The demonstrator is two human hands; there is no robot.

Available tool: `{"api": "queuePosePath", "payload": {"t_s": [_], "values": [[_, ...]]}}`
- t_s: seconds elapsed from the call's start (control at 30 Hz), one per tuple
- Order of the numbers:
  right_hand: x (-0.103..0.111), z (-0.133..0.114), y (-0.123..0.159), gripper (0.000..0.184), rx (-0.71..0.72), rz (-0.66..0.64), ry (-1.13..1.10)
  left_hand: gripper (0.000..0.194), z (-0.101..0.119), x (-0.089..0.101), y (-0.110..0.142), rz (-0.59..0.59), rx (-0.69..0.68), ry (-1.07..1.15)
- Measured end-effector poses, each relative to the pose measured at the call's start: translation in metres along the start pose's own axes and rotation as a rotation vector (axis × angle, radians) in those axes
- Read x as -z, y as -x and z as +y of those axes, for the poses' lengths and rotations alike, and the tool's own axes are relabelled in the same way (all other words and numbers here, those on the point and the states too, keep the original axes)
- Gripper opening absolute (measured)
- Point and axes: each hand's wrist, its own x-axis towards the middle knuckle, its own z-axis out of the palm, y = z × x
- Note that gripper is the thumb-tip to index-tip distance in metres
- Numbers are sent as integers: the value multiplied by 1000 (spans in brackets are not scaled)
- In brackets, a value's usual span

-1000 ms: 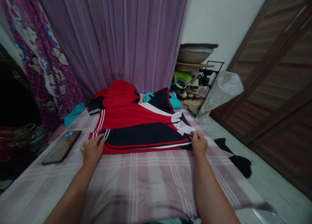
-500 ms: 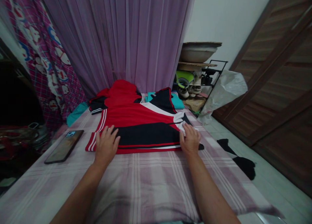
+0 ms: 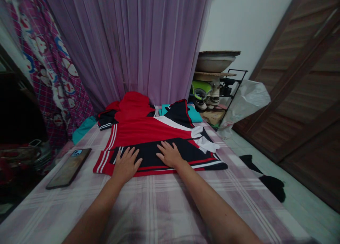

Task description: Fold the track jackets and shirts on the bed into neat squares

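A red, navy and white shirt (image 3: 143, 129) lies spread on the plaid cloth. Its navy sleeve (image 3: 151, 155), edged in red and white, is folded across the near side. My left hand (image 3: 125, 164) rests flat on the sleeve by its striped cuff, fingers spread. Palm down, my right hand (image 3: 169, 154) presses the middle of the same sleeve, also with fingers apart. To the right sits the white collar (image 3: 207, 144). Another navy sleeve (image 3: 178, 112) stretches toward the back.
A phone (image 3: 69, 169) lies left on the plaid cloth (image 3: 148, 208). Behind the shirt are a red garment (image 3: 135, 104) and folded teal cloth (image 3: 195, 114). A purple curtain (image 3: 132, 42) hangs at the back. Right stand a shoe rack (image 3: 233, 91) and a white sack (image 3: 247, 98).
Both hands have let go of the folded sleeve's ends and now lie flat on it. My right hand has slid left toward its middle; my left hand has shifted right.
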Motion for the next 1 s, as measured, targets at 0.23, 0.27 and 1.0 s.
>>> {"api": "queuePosePath", "payload": {"t_s": [0.23, 0.27, 1.0], "values": [[15, 100, 41, 51, -325, -16, 151, 46, 1, -4, -1, 55, 5, 62], [17, 102, 45, 51, -339, -7, 157, 46, 1, -5, -1, 61, 3, 53], [18, 124, 124, 31, -579, 361, 212, 42, -24, 2, 20, 329, 0, 148]]}}
